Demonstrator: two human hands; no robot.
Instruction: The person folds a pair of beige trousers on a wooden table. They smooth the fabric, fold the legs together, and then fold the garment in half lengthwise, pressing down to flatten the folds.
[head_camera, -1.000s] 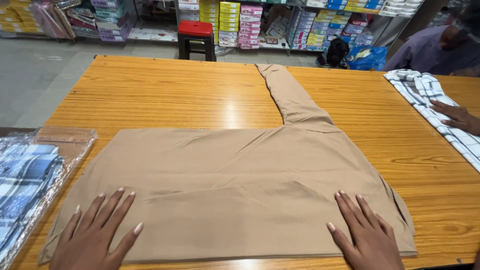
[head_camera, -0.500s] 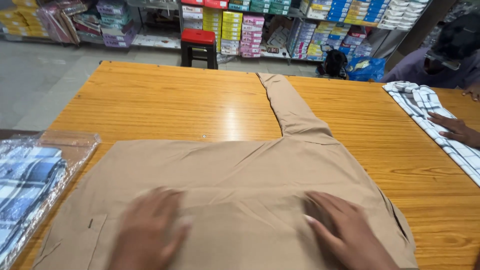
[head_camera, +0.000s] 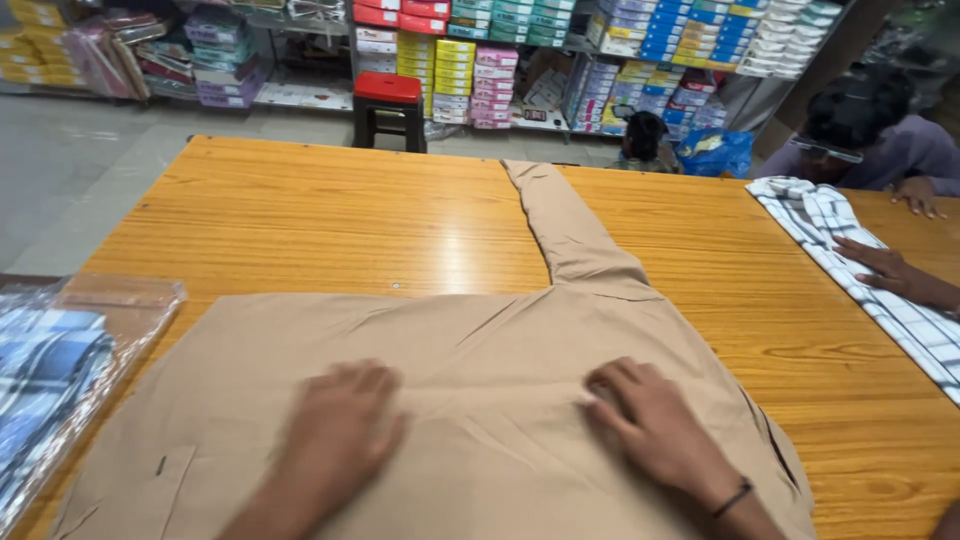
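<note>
A tan shirt (head_camera: 480, 340) lies spread flat on the orange wooden table (head_camera: 330, 220), one sleeve (head_camera: 570, 225) stretched toward the far edge. My left hand (head_camera: 340, 430) presses palm-down on the cloth near its middle, fingers together and pointing away from me. My right hand (head_camera: 650, 420) rests flat on the shirt a little to the right, a dark band on its wrist. Neither hand holds anything. A chest pocket shows at the shirt's near left corner.
A clear plastic bag with a blue checked garment (head_camera: 50, 380) lies at the table's left edge. At the right, another person's hands (head_camera: 885, 265) rest on a white checked shirt (head_camera: 860, 260). A red stool (head_camera: 388, 105) and shelves of boxes stand behind.
Both my hands have slid forward from the shirt's near edge to its middle, and have come closer together.
</note>
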